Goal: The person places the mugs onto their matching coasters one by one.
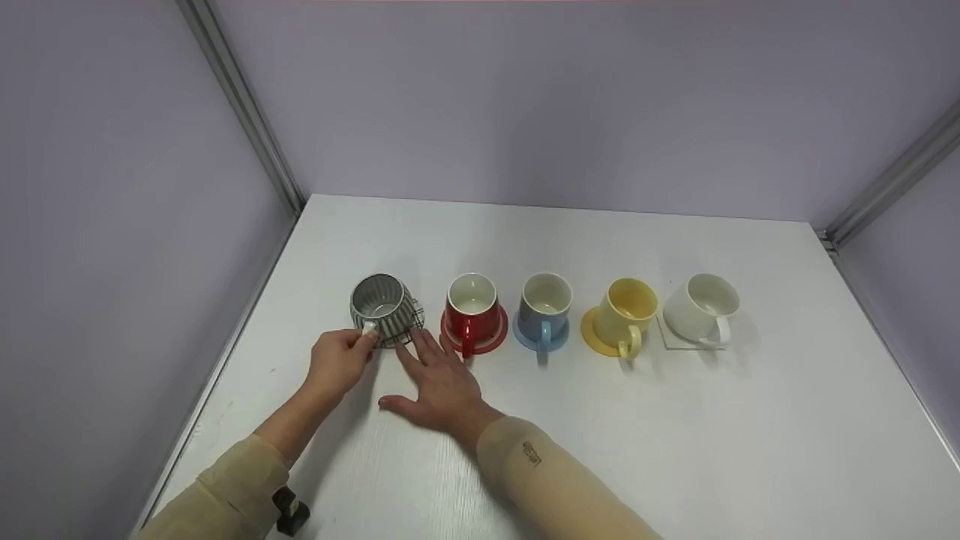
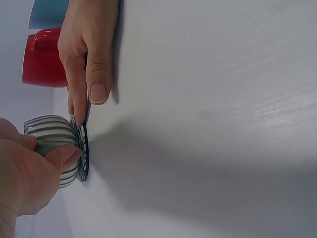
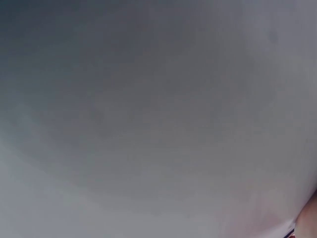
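A grey-green striped mug [image 1: 396,319] stands at the left end of a row, on a dark-patterned coaster [image 1: 419,309] that shows mostly along its right side. My left hand [image 1: 337,364] pinches the mug's handle; in the left wrist view its fingers [image 2: 64,154] lie against the striped side. Spread flat and low over the table, my right hand [image 1: 446,386] has straight fingers, and the fingertips touch the coaster's near right edge. Only a sliver of a hand [image 3: 308,220] enters the corner of the right wrist view.
Rightward along the row come a red mug [image 1: 491,319] on a red coaster, a blue mug [image 1: 536,324] on a blue coaster, a yellow mug [image 1: 616,328] on a yellow coaster, and a white mug [image 1: 684,319] on a square white coaster. Walls border the white table [image 1: 600,450].
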The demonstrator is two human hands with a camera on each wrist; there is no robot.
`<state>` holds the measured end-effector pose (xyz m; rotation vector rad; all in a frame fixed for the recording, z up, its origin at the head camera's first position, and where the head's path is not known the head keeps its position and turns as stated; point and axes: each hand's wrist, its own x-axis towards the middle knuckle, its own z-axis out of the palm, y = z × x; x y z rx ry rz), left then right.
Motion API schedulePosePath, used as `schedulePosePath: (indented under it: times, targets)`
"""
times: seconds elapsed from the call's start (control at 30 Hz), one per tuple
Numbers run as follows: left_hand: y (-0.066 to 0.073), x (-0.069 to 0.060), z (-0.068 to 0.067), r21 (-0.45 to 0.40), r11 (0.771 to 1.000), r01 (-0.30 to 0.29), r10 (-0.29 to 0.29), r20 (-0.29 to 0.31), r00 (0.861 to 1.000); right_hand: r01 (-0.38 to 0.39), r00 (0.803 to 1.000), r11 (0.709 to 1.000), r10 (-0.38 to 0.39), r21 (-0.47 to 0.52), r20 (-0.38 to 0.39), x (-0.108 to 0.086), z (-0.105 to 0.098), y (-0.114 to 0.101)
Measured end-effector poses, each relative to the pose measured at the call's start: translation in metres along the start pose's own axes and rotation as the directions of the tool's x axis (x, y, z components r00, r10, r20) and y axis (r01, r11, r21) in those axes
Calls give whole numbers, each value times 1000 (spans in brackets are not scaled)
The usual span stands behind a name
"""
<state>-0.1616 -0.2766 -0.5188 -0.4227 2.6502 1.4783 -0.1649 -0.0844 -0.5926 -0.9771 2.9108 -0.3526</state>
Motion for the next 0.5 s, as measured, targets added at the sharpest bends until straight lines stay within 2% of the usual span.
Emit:
schedulePosePath:
  times: [0.23,0.5]
  targets:
    - [-5,1,2,24,1000,-18,18,-13,1000,4,1000,999,-5,37,21,2,-1,0]
    - [-3,7,1,51,999,16,-15,-19,1000,28,997,997,-32,69,70,6,-6,6]
